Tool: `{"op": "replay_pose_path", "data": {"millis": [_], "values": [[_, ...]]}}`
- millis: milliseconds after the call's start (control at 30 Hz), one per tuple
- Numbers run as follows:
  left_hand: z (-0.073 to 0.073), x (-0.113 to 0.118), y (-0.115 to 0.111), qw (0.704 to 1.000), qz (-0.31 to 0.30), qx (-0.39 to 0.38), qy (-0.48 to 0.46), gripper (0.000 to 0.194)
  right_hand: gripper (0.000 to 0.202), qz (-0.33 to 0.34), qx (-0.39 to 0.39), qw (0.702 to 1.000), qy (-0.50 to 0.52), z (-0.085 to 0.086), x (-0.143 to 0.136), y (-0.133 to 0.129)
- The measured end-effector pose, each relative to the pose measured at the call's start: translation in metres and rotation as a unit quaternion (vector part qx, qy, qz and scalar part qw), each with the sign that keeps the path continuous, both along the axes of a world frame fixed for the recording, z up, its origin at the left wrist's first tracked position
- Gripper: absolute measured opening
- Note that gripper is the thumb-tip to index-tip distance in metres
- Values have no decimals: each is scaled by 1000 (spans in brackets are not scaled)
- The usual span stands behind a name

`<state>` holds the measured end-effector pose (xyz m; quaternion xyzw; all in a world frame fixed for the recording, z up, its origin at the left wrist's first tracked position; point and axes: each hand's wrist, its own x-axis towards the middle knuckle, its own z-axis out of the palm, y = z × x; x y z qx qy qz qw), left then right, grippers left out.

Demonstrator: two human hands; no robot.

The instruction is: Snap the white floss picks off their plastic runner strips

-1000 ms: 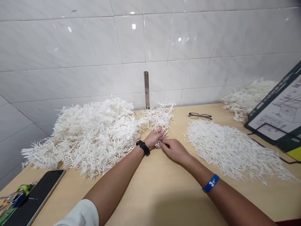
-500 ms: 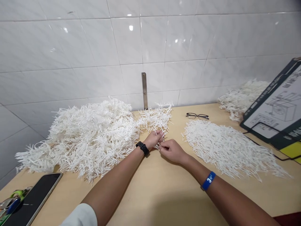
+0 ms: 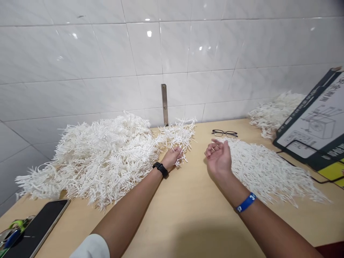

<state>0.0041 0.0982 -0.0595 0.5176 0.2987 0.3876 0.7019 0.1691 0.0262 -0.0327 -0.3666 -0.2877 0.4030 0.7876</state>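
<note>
My left hand (image 3: pixel 172 157) pinches a clump of white branched plastic-looking strands (image 3: pixel 182 157), just in front of a small loose heap of the same strands (image 3: pixel 178 132). To its left rises a large tangled heap of white strands (image 3: pixel 107 157). My right hand (image 3: pixel 219 156) is turned palm up beside the left edge of a flatter pile of short white pieces (image 3: pixel 263 168). Its fingers are loosely curled and the thumb stands apart. A pale sliver shows by those fingers, too small to make out.
Black-framed glasses (image 3: pixel 224 133) lie behind the flat pile. A dark green printed box (image 3: pixel 317 125) leans at the right, with another white heap (image 3: pixel 276 111) behind it. A phone (image 3: pixel 43 225) and keys (image 3: pixel 16 231) lie front left. A tiled wall (image 3: pixel 107 53) backs the table.
My right hand has left my left hand, moved right to the flat pile's edge and turned palm up, its pinch loosened. My left hand keeps hold of the strands, almost in place.
</note>
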Motion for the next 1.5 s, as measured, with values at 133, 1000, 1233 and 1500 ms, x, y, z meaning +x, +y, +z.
{"op": "replay_pose_path", "data": {"millis": [133,1000,1233,1500], "values": [[-2,0,3,1000,-2,0,-1,45,54,164,-81,983,-24,-2,-7,1],[3,3,-5,997,-43,34,48,44,34,203,-79,809,-546,-25,-32,-5],[1,3,-3,989,-52,83,110,36,30,248,-51,812,-526,-22,-32,-5],[-4,4,0,990,-48,90,102,37,32,259,-23,819,-511,-19,-33,-5]]}}
